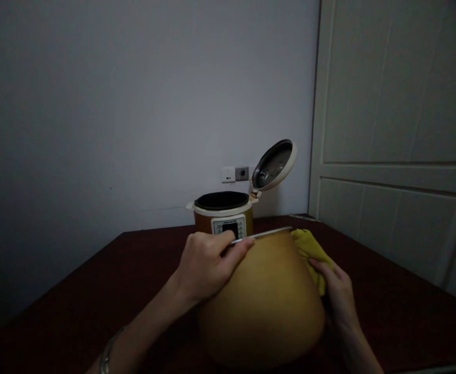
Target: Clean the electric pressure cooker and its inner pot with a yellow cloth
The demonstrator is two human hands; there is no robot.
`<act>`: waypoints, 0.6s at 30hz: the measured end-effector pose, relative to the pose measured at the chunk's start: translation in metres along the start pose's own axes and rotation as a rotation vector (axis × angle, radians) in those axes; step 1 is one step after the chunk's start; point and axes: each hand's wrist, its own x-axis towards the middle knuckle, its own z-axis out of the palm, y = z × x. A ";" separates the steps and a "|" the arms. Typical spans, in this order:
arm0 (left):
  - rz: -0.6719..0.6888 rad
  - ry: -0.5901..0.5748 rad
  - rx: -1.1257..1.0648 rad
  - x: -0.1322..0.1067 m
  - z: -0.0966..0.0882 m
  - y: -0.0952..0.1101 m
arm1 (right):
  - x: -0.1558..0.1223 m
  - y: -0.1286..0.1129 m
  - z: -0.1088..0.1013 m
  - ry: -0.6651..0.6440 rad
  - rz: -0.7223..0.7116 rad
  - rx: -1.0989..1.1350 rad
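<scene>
A gold-coloured inner pot (269,301) is tilted up in front of me, its thin metal rim at the top. With thumb and fingers my left hand (208,262) pinches that rim on the left side. My right hand (337,288) is closed on a yellow cloth (309,249), which lies against the pot's right side near the rim. The inside of the pot faces away and is hidden. Behind it stands a rice cooker (204,221) with its lid (277,165) raised to the right.
The cooker and pot are over a dark red table (150,270) that reaches back to a pale wall (134,104). Wall sockets (235,174) sit behind the cooker. A white panelled door (391,130) rises along the right side.
</scene>
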 end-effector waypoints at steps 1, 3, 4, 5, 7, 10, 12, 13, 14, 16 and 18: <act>-0.049 0.014 -0.039 0.004 -0.002 -0.002 | -0.001 -0.002 0.001 0.027 -0.005 0.036; -0.121 0.028 -0.116 0.011 -0.005 -0.007 | -0.002 -0.005 0.003 0.023 -0.018 0.078; -0.145 0.028 -0.146 0.014 -0.005 -0.010 | -0.001 -0.007 0.005 -0.012 -0.025 0.077; -0.162 0.027 -0.166 0.016 -0.004 -0.013 | 0.000 -0.009 0.007 -0.051 -0.032 0.060; -0.184 0.027 -0.179 0.019 -0.002 -0.018 | 0.003 -0.015 0.014 -0.109 -0.067 -0.022; -0.211 0.049 -0.159 0.020 0.000 -0.022 | 0.007 -0.027 0.029 -0.137 -0.198 -0.193; -0.230 0.088 -0.141 0.020 -0.002 -0.024 | 0.005 -0.037 0.041 -0.155 -0.309 -0.280; -0.236 0.112 -0.138 0.020 -0.003 -0.025 | 0.004 -0.042 0.046 -0.156 -0.364 -0.313; -0.242 0.137 -0.140 0.020 -0.006 -0.026 | 0.002 -0.047 0.052 -0.151 -0.417 -0.343; -0.253 0.185 -0.154 0.020 -0.013 -0.029 | -0.001 -0.057 0.061 -0.146 -0.509 -0.397; -0.271 0.218 -0.172 0.019 -0.019 -0.031 | -0.004 -0.067 0.068 -0.155 -0.579 -0.442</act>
